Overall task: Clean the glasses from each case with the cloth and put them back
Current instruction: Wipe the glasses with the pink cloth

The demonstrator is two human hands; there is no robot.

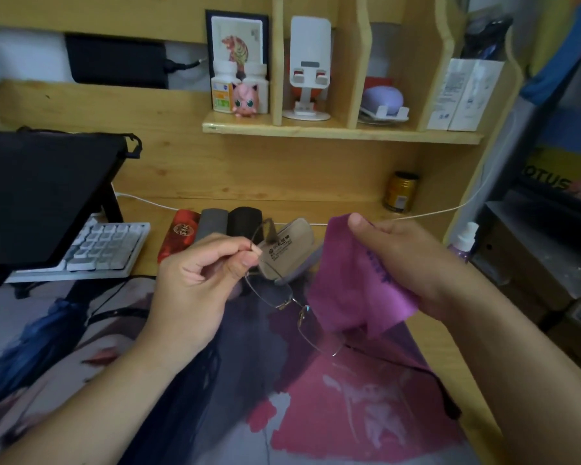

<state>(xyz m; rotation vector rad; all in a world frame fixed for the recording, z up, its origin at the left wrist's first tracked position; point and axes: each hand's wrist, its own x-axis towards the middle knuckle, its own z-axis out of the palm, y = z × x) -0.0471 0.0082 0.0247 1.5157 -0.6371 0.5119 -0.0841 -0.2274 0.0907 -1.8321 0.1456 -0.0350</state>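
Above mat [349, 397]: glasses [292, 302] pinched, cloth [353, 283] apparently apart

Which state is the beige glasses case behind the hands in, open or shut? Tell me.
Open. The beige case has its lid raised, showing the printed inner lining, and its glasses are out, pinched by the left hand.

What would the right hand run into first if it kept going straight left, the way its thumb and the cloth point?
Probably the glasses. The right hand holds the purple cloth beside the nearer lens, and the left hand pinches the frame at the far end. Depth is unclear, so it may pass just above.
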